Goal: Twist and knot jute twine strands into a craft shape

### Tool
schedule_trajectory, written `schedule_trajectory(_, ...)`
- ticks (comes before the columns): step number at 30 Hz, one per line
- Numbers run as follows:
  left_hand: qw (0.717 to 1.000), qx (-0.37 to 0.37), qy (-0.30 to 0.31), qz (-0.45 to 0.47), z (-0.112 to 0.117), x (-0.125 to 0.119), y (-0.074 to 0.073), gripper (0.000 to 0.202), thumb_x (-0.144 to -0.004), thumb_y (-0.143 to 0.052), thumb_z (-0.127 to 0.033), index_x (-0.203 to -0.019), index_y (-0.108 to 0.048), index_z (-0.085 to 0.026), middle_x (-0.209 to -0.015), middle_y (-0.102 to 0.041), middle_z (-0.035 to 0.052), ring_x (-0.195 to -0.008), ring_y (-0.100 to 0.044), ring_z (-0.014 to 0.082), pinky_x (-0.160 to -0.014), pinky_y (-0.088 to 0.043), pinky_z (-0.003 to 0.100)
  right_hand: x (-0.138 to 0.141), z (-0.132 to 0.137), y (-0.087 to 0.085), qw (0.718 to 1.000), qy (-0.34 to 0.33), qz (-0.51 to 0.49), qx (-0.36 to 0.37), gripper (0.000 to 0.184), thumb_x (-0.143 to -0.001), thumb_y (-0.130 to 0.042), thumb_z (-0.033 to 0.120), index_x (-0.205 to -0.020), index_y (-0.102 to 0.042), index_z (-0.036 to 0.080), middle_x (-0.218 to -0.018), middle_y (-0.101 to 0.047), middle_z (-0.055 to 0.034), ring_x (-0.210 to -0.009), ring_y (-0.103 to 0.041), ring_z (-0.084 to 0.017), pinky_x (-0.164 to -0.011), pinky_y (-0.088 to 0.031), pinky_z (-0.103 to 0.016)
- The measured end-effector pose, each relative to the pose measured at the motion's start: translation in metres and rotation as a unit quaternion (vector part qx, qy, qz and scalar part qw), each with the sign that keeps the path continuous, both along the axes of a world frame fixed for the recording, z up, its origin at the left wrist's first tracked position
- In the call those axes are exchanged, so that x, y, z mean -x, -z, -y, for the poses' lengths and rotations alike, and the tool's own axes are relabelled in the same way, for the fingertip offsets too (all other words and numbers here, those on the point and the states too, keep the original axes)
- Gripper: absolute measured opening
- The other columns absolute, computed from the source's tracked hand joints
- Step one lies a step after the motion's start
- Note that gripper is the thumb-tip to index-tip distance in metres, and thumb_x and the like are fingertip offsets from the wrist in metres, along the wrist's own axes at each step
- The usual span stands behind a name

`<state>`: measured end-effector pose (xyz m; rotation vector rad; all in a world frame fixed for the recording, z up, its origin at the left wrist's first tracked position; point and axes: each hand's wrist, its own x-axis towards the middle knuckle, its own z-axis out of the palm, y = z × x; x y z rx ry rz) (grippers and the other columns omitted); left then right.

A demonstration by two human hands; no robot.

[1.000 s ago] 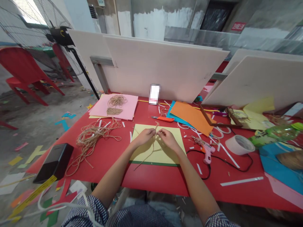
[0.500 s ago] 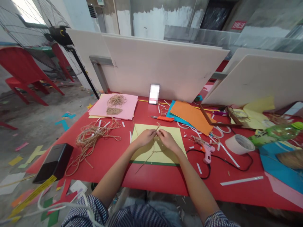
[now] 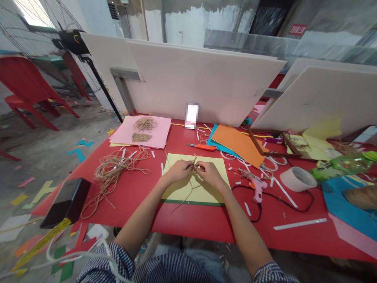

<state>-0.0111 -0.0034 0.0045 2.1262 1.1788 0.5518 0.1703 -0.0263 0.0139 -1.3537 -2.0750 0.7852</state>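
Both my hands are clenched on a single length of jute twine (image 3: 194, 163), my left hand (image 3: 179, 171) and my right hand (image 3: 210, 175) pinching it from either side with their fingertips almost meeting. A short end of the twine sticks up just above my fingers. The rest runs down from my grip and forks into loose strands across a pale yellow card (image 3: 179, 192), and one strand passes over the card's near edge onto the red table (image 3: 182, 224). My hands are held over the middle of the card, and a strip of green sheet (image 3: 191, 203) shows along its near edge.

Nearest my left hand, a loose tangle of twine (image 3: 113, 169) lies on the table. Beyond it, a pink paper sheet (image 3: 159, 131) carries a small coil of twine (image 3: 144, 124) and a flat twine shape (image 3: 141, 137).

Ahead of my hands is an orange utility knife (image 3: 200, 147), and past it an orange card (image 3: 238, 147) overlaps a blue one. To my right, just beyond the yellow card, sits a pink hot glue gun (image 3: 257, 192) with its black cord, near a roll of white tape (image 3: 297, 179).
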Motion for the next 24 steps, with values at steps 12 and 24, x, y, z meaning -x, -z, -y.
schedule_trajectory(12,0.966,0.109,-0.125,0.196,0.000,-0.012,0.009,0.025,-0.082,-0.045,-0.012,-0.094,-0.066,-0.016,-0.075,-0.066,0.0036,-0.059,-0.057,0.0142,-0.063,-0.048,0.026,0.007,0.004,-0.004,0.987,0.019,0.131,-0.091,0.026,-0.097,-0.046,0.028,-0.100,-0.070,0.020,-0.084,-0.073,-0.0080,-0.070,-0.060,-0.019,-0.065,-0.032,-0.026)
schedule_trajectory(24,0.981,-0.015,-0.179,0.073,0.014,-0.022,0.001,0.022,-0.084,-0.047,-0.013,-0.097,-0.064,-0.018,-0.069,-0.061,0.0018,-0.064,-0.056,0.0180,-0.066,-0.040,0.026,0.024,0.007,0.010,0.983,0.159,-0.087,-0.014,0.030,-0.089,-0.050,0.041,-0.077,-0.067,0.019,-0.059,-0.059,-0.0013,-0.056,-0.048,-0.016,-0.057,-0.031,-0.027)
